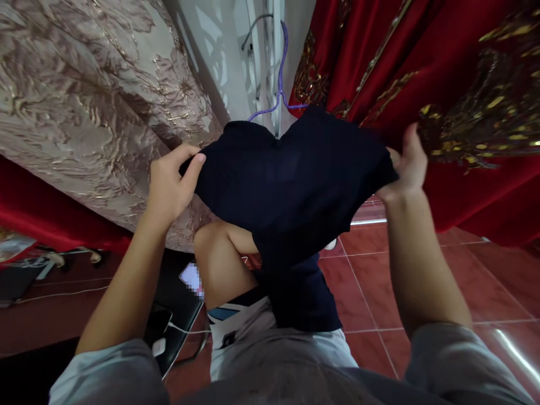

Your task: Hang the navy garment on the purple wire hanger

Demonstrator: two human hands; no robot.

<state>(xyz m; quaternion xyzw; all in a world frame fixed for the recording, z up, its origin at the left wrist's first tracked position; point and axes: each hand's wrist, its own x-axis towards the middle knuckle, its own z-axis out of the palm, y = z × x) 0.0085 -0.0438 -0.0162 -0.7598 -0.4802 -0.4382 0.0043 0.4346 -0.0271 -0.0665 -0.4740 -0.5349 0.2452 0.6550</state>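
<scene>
A dark navy shirt (pixel 287 174) hangs spread in front of me, its lower part falling over my lap. The arms of a purple hanger (pixel 280 95) pass out of sight behind its neckline. My left hand (pixel 172 177) is closed on the sleeve edge at the left, thumb and fingers pinching the cloth. At the opposite sleeve, my right hand (pixel 405 166) is open with the thumb stretched up. Its other fingers are partly hidden by the sleeve, which rests against the hand.
Pale embroidered fabric (pixel 105 101) hangs at left and a red gold-trimmed garment (pixel 464 107) at right. A metal pole (pixel 276 50) stands behind the hanger. Beside my leg, a phone (pixel 193 278) and a phone with a cable (pixel 159 319) lie on a black seat. The floor (pixel 363 281) is red tile.
</scene>
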